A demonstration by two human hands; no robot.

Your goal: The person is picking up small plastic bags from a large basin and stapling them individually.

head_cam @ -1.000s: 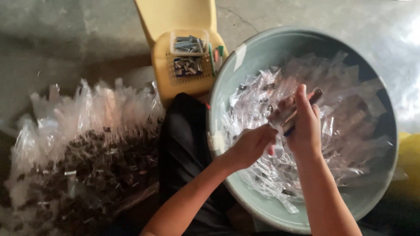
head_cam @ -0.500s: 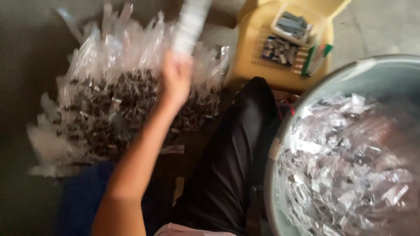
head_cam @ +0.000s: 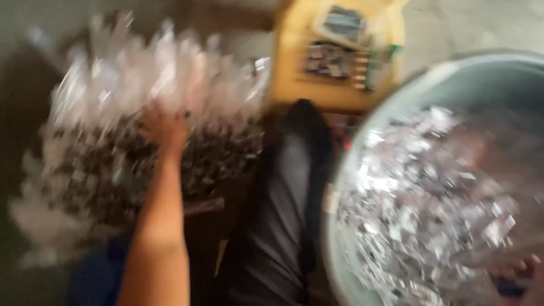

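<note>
The view is heavily blurred. My left hand (head_cam: 164, 129) is stretched out to the left and rests on top of a heap of clear packets filled with small dark pieces (head_cam: 85, 170); whether it grips one is lost in the blur. Only the fingers of my right hand (head_cam: 518, 271) show, at the lower right edge inside a large pale green basin (head_cam: 347, 164). The basin holds a mass of crinkled clear plastic packets (head_cam: 419, 192). Something dark lies by the right fingers, but I cannot tell what it is.
My dark trouser leg (head_cam: 289, 215) lies between the heap and the basin. A yellow stool (head_cam: 292, 73) stands beyond it, carrying small trays of little parts (head_cam: 337, 42). Grey concrete floor shows at the top right.
Both hands were together over the basin, then the left swung out holding up a clear packet. It now sits low on the heap, and the view has turned left.
</note>
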